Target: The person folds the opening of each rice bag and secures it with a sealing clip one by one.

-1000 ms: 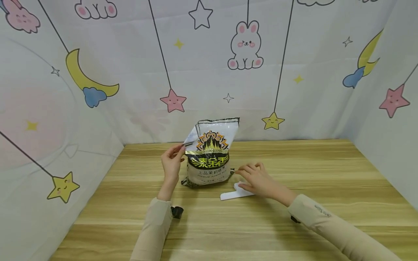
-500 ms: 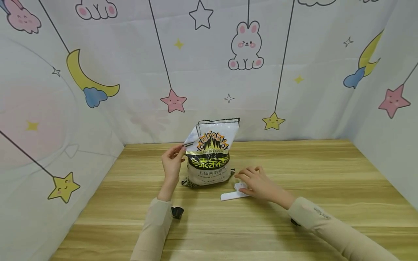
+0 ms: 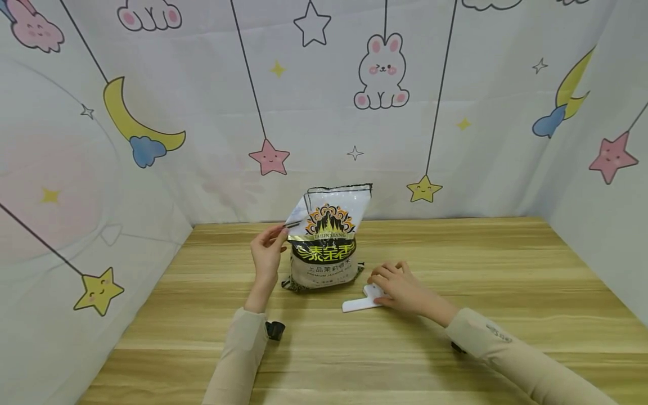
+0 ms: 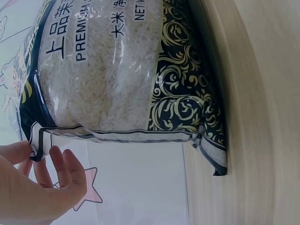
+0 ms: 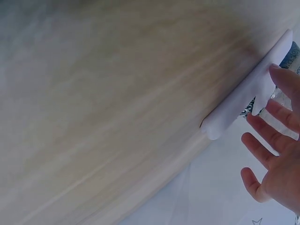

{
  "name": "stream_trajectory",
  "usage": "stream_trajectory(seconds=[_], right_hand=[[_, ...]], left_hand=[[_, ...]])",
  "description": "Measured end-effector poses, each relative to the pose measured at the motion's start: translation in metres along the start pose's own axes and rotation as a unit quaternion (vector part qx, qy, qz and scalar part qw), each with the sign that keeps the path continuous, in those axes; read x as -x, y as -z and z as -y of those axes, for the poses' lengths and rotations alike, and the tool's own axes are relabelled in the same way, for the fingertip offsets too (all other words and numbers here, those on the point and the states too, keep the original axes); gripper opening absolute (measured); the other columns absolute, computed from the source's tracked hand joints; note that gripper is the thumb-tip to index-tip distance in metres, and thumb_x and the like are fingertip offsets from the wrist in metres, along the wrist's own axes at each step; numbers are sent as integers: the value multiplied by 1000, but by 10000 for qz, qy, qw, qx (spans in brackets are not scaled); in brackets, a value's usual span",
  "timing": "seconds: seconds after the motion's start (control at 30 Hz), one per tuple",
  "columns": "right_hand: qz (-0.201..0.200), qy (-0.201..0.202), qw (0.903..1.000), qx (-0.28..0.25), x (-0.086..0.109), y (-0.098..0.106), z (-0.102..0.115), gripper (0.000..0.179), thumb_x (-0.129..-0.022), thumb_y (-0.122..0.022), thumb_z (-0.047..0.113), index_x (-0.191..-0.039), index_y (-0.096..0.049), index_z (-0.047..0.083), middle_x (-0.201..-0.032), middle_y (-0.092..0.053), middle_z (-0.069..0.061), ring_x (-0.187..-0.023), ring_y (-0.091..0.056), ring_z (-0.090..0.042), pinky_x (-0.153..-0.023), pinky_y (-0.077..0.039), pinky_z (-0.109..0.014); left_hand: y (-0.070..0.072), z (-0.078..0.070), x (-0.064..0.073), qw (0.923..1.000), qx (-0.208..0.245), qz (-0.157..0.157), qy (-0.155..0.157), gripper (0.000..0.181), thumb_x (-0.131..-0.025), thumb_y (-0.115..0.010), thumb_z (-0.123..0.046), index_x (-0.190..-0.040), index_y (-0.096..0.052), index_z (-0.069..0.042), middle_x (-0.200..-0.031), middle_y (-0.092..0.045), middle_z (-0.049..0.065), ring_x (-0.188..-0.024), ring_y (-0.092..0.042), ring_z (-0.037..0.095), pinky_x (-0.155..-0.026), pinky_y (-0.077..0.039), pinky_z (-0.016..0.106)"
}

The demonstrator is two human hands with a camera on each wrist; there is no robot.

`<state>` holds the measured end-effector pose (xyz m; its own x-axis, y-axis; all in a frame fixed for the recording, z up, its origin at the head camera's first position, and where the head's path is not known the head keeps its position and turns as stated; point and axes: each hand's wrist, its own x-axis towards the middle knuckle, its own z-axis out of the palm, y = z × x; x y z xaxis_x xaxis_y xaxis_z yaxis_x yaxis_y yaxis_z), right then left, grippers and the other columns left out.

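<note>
A bag of jasmine rice [image 3: 324, 269] stands upright on the wooden table, its clear lower part showing the grains in the left wrist view. My left hand [image 3: 265, 256] pinches the bag's left side seam between thumb and fingers, around mid-height. Just right of the bag, a white plastic bag clip [image 3: 358, 305] lies on the table. My right hand [image 3: 404, 289] is over its right part. In the right wrist view, the thumb touches the clip [image 5: 236, 103], while the other fingers are spread beside its tab. Whether the index finger touches the tab is unclear.
The wooden table [image 3: 314, 360] reaches back to a white curtain [image 3: 324, 112] printed with stars, moons and rabbits. Similar cloth hangs along the left and right sides. Small black wrist devices show beneath both sleeves.
My right hand shifts slightly around the clip, its fingertips drawing away from the bag's corner and its thumb coming onto the clip. The left hand and bag stay put.
</note>
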<state>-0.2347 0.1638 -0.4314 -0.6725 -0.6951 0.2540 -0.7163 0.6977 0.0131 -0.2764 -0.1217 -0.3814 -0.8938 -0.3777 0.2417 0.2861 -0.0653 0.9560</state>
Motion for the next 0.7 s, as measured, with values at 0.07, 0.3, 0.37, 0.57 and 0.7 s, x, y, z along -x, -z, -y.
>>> stream_trajectory(seconds=[0.07, 0.3, 0.37, 0.57, 0.7], right_hand=[[64, -41, 10000, 7, 1, 0, 0, 34, -80, -64, 36, -107, -57, 17, -108, -57, 0, -105, -47, -19, -82, -32, -41], [43, -54, 9999, 127, 1, -1, 3, 33, -79, -64, 36, -106, -55, 17, -107, -57, -1, -104, -47, -19, -81, -32, -42], [-13, -37, 9999, 159, 1, -1, 5, 33, -79, -65, 35, -105, -55, 16, -107, -57, -2, -104, -47, -20, -81, -33, -43], [-166, 53, 9990, 402, 2, -1, 8, 28, -81, -62, 29, -104, -53, 15, -101, -60, -1, -100, -48, -19, -82, -34, -42], [-272, 81, 9981, 548, 4, -2, 8, 24, -83, -60, 26, -104, -53, 15, -97, -61, 1, -96, -49, -17, -83, -34, -41]], left_hand=[[0, 0, 0, 10000, -43, 0, 3, 25, -79, -65, -4, -100, -62, 8, -73, -62, -12, -62, -57, 0, -54, -51, 19], [0, 0, 0, 9999, -57, -29, 77, 24, -79, -65, -6, -100, -63, 6, -72, -62, -11, -63, -57, 0, -55, -52, 20], [0, -1, 0, 9999, -64, -28, 88, 23, -79, -64, -5, -100, -63, 6, -71, -60, -14, -63, -57, 0, -55, -51, 19], [1, -1, 0, 9999, -77, 4, 69, 25, -79, -64, -4, -101, -62, 7, -72, -61, -13, -63, -57, 0, -54, -51, 18], [1, 0, -1, 9999, -120, 36, 36, 26, -79, -65, -5, -100, -62, 8, -74, -63, -9, -63, -58, 0, -55, -52, 19]])
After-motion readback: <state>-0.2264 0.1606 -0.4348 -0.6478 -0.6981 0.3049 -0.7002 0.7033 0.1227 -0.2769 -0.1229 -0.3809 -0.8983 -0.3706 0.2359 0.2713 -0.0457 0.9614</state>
